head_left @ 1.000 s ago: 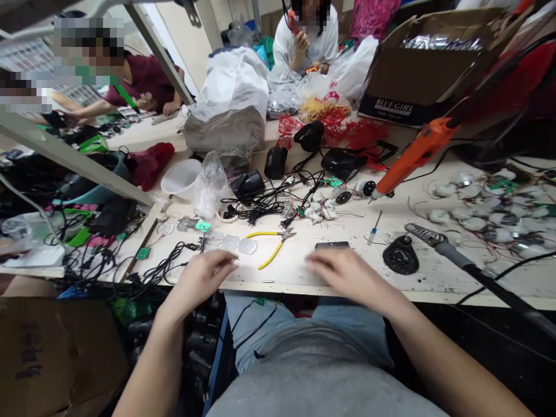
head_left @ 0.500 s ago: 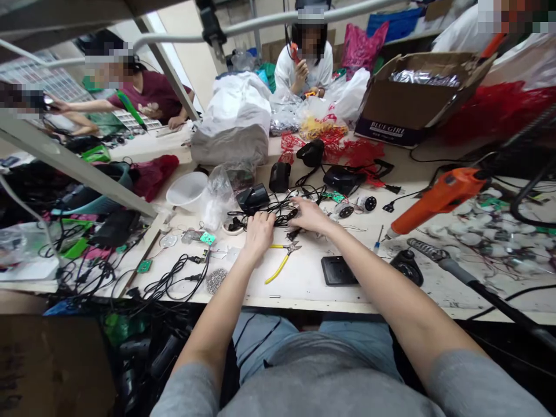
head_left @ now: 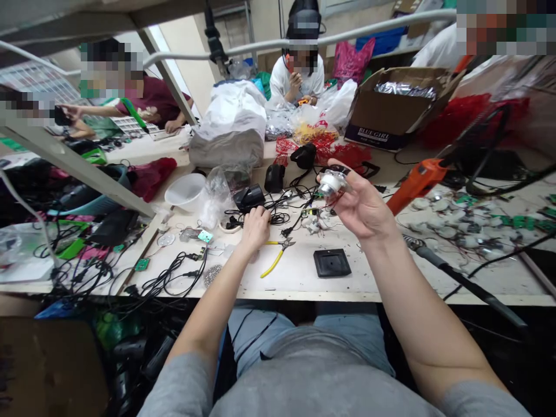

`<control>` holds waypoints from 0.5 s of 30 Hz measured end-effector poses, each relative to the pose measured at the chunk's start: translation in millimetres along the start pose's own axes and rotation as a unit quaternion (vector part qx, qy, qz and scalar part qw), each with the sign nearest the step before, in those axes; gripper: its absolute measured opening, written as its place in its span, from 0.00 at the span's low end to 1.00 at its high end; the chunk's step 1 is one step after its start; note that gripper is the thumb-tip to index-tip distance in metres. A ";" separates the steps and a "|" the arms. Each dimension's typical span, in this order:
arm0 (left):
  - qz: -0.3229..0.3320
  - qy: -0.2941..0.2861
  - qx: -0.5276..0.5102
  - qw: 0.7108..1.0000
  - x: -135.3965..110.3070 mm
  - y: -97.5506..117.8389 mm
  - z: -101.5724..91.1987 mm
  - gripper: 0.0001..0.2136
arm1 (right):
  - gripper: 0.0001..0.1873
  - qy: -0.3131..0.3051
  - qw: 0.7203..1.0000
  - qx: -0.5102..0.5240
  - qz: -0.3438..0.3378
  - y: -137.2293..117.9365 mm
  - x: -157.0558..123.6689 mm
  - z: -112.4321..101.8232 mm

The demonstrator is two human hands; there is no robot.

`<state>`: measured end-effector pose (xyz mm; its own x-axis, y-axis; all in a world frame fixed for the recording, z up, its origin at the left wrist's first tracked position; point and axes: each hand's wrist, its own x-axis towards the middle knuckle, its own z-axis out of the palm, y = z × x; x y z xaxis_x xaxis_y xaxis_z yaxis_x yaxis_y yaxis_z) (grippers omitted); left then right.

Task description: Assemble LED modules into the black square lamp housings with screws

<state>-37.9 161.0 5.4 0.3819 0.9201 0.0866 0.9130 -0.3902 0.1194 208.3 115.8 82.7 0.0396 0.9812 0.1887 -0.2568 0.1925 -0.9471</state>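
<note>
My right hand [head_left: 365, 202] is raised over the bench, closed round a small round motor-like part [head_left: 332, 183], white and silver with thin red wires. My left hand [head_left: 256, 227] rests with curled fingers at the edge of a coiled black cable [head_left: 280, 218]. What lies under those fingertips is hidden. Just behind the left hand are a black housing [head_left: 249, 197] and, further back, a second black housing [head_left: 275, 178]. Yellow-handled cutters [head_left: 274, 262] lie to the right of my left wrist. A black rectangular plate [head_left: 332, 263] sits below my right hand.
An orange power screwdriver [head_left: 414, 184] hangs at the right, near my forearm. White parts with wires [head_left: 469, 223] spread beyond it. A white bowl [head_left: 185, 191], a cardboard box [head_left: 393, 110] and a metal wool ball [head_left: 212, 275] are also on the bench. Two people work across from me.
My right hand has lifted from the cables and moved right, now holding the motor-like part. The left hand stays by the cable. The view has shifted a little.
</note>
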 end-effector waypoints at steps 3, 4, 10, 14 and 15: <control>0.015 0.033 -0.110 0.993 -1.4 2.3 0.7 0.10 | 0.34 -0.024 1.000 0.003 0.004 -25.8 -18.5 9.5; 0.019 0.049 -0.140 0.989 -1.4 2.2 0.3 0.10 | 0.33 -0.025 1.000 0.012 0.001 -32.2 -23.9 11.8; 0.010 0.225 -0.171 0.959 -22.3 -17.1 -22.1 0.09 | 0.33 0.043 0.995 0.000 -0.095 -21.1 -52.7 -0.4; 0.080 0.267 -0.121 0.953 -64.1 -36.8 -34.2 0.11 | 0.40 0.035 0.994 -0.102 -0.031 29.8 -81.9 -22.1; 0.090 0.224 -0.097 0.965 -74.6 -39.7 -34.4 0.12 | 0.40 0.027 0.992 -0.123 -0.007 42.9 -90.1 -27.1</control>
<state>-107.6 106.7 28.2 0.3918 0.7464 0.5379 0.7764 -0.5820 0.2420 219.9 36.0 18.1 0.0954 0.9763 0.1944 -0.0123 0.1964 -0.9804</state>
